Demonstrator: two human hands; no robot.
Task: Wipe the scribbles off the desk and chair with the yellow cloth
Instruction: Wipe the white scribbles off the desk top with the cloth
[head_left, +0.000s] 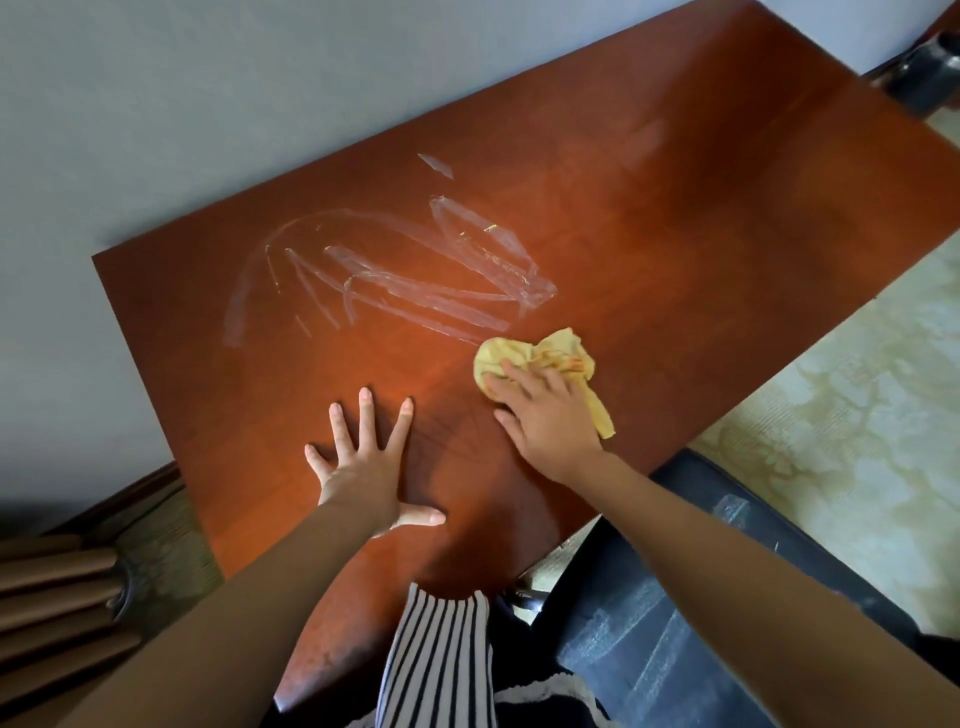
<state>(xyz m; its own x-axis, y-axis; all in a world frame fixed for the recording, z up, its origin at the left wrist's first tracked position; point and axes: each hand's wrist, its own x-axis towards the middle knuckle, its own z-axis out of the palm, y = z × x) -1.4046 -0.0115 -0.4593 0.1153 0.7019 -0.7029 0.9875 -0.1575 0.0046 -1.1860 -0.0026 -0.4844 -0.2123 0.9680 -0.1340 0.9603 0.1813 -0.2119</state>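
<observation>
A person leaned over a reddish-brown desk (727, 208), the right hand (545, 415) pressing a crumpled yellow cloth (540, 353) onto the wood, fingers laid fairly straight across it and the thumb out on the bare surface. The left hand (363, 467) lay flat and spread on the desk, holding nothing, apparently as a brace.

The cloth sat near the desk's front edge, just beside the closest strokes of the white scribbles (405, 275). These lay away from the person and to the left of the cloth, their long loops running roughly along the length of the desk, with one short stray mark further back towards the wall. The cloth hand was the nearer of the two to the marks; the bracing hand rested apart from them, closer to the person's striped top (436, 660).

Judging by the unbroken lines, most of the wiping remained to be done, and the next stroke would likely need to sweep forward and left.

A dark chair (675, 597) stood at the right, below the desk's edge. Whether the pale patches on its seat were scribbles could not be told.
</observation>
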